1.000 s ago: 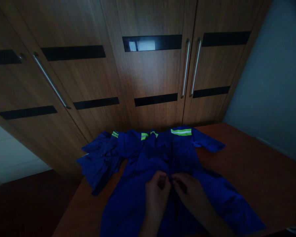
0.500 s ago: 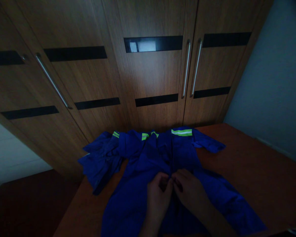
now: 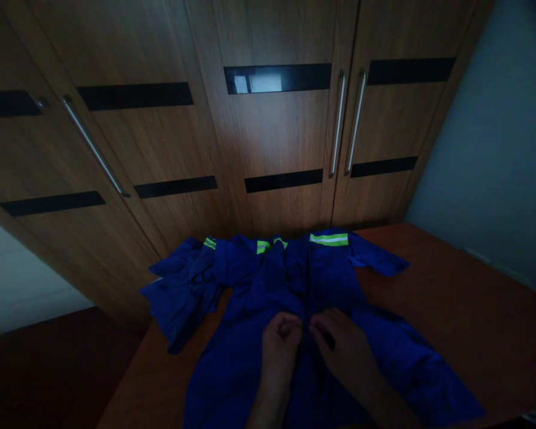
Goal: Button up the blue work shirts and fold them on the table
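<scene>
1. Head view: a blue work garment [image 3: 295, 286] with lime reflective stripes [image 3: 329, 239] lies spread, creased, on the brown counter [image 3: 451, 310].
2. The left hand [image 3: 279, 345] and right hand [image 3: 343, 348], fingers curled, pinch the garment's centre front, almost touching.

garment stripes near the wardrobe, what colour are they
Fluorescent yellow-green with a pale centre band, on the blue garment; head view shows the stripes.

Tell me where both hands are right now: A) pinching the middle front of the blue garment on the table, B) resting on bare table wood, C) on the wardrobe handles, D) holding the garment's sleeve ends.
A: the left hand and right hand meet fingertip to fingertip at the centre front of the blue garment, which lies spread on the table, well below the wardrobe handles.
</scene>
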{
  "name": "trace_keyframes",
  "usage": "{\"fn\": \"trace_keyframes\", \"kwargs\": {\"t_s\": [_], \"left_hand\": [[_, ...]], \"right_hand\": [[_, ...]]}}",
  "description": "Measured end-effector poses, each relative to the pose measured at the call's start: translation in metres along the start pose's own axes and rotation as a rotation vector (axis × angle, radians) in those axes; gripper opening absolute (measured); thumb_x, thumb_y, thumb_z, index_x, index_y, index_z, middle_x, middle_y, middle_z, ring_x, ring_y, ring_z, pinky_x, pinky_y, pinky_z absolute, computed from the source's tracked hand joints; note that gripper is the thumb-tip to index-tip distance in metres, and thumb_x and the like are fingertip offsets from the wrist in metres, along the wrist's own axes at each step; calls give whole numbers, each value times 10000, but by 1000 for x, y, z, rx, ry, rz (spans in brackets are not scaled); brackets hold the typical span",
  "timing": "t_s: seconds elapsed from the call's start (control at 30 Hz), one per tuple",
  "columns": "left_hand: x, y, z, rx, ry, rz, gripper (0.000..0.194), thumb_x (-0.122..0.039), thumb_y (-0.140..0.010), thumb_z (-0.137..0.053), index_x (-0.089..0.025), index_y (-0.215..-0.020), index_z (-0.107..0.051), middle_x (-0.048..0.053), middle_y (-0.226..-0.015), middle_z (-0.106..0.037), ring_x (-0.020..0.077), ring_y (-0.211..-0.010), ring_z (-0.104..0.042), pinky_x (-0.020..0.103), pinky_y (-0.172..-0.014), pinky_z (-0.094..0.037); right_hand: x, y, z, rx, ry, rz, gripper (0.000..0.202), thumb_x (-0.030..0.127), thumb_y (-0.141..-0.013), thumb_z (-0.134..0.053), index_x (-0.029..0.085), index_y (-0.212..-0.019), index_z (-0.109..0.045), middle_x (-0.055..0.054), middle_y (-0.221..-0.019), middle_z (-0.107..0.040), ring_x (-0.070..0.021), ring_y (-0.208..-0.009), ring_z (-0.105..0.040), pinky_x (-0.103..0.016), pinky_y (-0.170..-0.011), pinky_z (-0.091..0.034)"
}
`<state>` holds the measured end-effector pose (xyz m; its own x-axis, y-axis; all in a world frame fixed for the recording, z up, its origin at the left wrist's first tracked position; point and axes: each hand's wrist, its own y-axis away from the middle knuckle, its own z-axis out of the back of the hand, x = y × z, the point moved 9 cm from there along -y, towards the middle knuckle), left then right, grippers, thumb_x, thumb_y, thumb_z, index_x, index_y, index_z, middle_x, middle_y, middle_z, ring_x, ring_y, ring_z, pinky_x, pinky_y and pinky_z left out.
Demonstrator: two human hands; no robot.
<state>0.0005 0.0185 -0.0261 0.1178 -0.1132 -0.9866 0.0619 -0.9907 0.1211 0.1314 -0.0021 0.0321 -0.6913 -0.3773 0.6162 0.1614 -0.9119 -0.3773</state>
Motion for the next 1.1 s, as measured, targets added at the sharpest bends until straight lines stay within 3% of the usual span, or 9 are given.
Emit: {"fn": "trace_keyframes", "kwargs": {"t_s": [0.27,0.5,0.6,0.7,0.87,1.0,1.1], "left_hand": [[-6,1,-8,48,-27,-85,131,-259,-704,-656,-157,-743,-583,-29,-615,-596,86,-553,-499,186,-530,-338],[-10,3,-19,160,-20,-123,140,-167,-705,-652,-172,-821,-574,-20,-707,-627,107,-677,-575,196,-618,-400],[-9,2,-22,199,36,-71,203,-141,-680,-661,-169,-859,-571,-19,-726,-632,97,-674,-574,187,-617,-395],[-10,3,-20,201,78,16,298,-143,-666,-672,-169,-940,-558,-18,-750,-637,72,-612,-541,173,-573,-369],[-41,6,-18,231,0,-9,290,-148,-689,-658,-182,-954,-547,-34,-756,-602,54,-581,-496,156,-525,-340],[-61,8,-19,259,38,10,216,-184,-716,-646,-200,-904,-539,-47,-792,-557,48,-588,-481,144,-509,-351],[-62,10,-20,263,106,58,244,-246,-735,-648,-227,-932,-506,-45,-839,-552,58,-611,-507,147,-510,-371]], "right_hand": [[-41,-3,-12,37,-588,-388,196,369,-773,-593,191,-690,-599,36,-598,-498,-135,-598,-469,-251,-565,-334],[-59,8,-32,129,-1016,-657,235,384,-685,-668,184,-635,-558,75,-533,-376,-86,-516,-330,-235,-514,-242],[-56,7,-31,169,-998,-611,245,403,-732,-636,187,-660,-546,72,-558,-395,-88,-531,-359,-229,-524,-266],[-49,3,-18,129,-801,-473,237,426,-779,-587,193,-744,-566,62,-601,-440,-103,-568,-412,-231,-536,-302],[-29,0,1,108,-500,-313,152,258,-754,-571,211,-898,-574,63,-630,-457,-121,-596,-462,-236,-555,-349],[-22,-5,20,21,-511,-283,176,258,-796,-499,220,-951,-572,51,-666,-436,-124,-612,-458,-232,-556,-365],[-23,-6,25,-1,-516,-292,195,309,-824,-483,221,-968,-581,45,-676,-442,-127,-606,-452,-232,-540,-362]]}}
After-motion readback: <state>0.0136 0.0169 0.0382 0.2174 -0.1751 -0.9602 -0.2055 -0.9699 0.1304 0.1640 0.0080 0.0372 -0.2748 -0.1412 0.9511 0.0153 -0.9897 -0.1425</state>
